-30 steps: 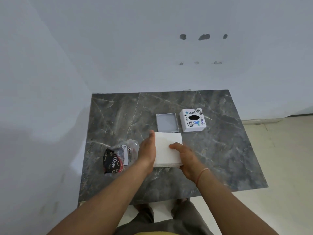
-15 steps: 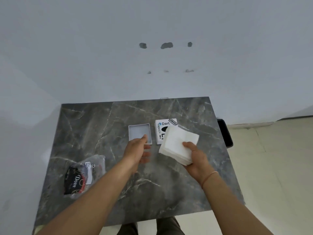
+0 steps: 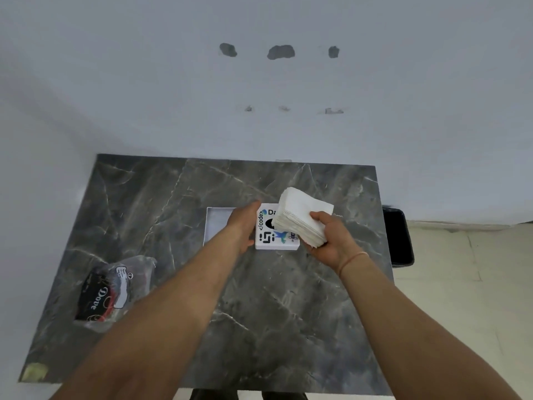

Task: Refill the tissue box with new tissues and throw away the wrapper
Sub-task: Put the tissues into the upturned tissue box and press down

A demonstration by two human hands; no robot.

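Note:
My right hand [image 3: 328,241] holds a thick stack of white tissues [image 3: 302,215] lifted above the table, tilted over the right part of the printed white tissue box [image 3: 274,239]. That box has a dark oval opening, partly hidden by the stack. My left hand [image 3: 243,226] lies against the box's left side, fingers around its edge. To the left, partly under my left wrist, the shallow open white tray of the box [image 3: 216,223] lies flat. The clear plastic wrapper [image 3: 112,290] with a black label rests near the table's left edge.
Everything sits on a dark grey marble table [image 3: 288,313] pushed against a white wall. A black bin [image 3: 398,235] stands on the floor just past the table's right edge. Pale floor tiles show on the right.
My right hand lifted the tissue stack off the table and carried it right, over the printed box. My left hand left the stack and reached to the box's left side.

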